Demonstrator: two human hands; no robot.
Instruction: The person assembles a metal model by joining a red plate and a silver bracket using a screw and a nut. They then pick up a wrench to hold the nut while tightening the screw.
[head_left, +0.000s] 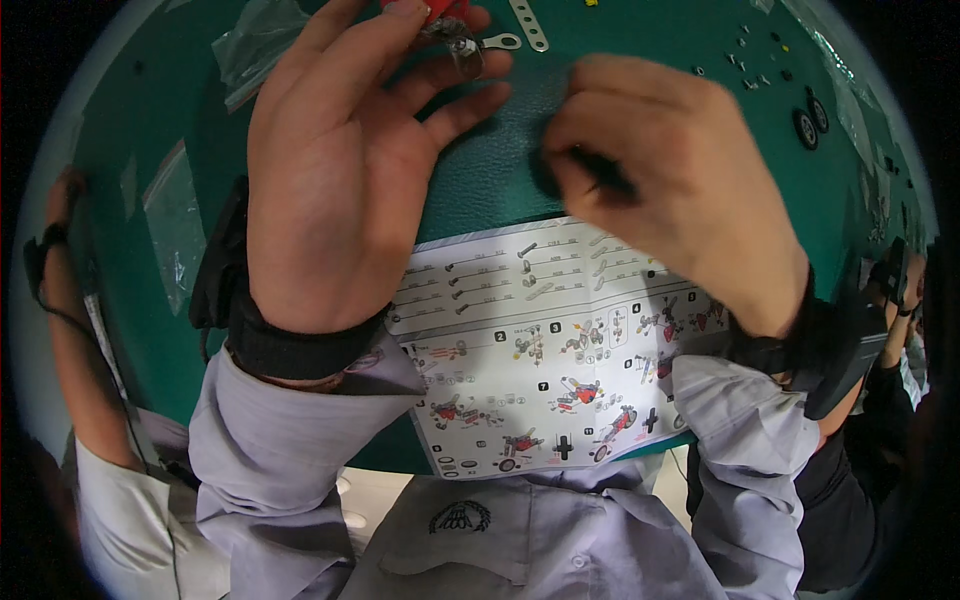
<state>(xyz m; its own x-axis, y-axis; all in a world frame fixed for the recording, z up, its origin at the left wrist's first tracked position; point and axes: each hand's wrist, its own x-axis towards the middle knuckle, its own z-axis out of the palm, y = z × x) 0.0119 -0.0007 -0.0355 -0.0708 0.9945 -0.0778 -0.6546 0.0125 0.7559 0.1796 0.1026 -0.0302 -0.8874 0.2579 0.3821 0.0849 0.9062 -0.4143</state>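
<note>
My left hand point(335, 165) is raised palm up at the upper left. Its thumb and fingers grip a partly built toy model point(455, 35) of red and metal pieces, cut off by the top edge. A silvery link with a round hole point(502, 41) juts from it to the right. My right hand point(665, 165), slightly smeared by motion, hovers over the table to the right with fingers curled in a pinch. Whatever it may hold is hidden. Below both hands lies a printed assembly sheet point(520, 310) with drawings of parts and numbered steps.
On the green table point(490, 190) lie a perforated metal strip point(529, 24), scattered small screws and nuts point(742, 65), and two black wheels point(811, 122). Clear plastic bags point(172, 225) lie at the left. Other people's arms point(75, 310) flank me on both sides.
</note>
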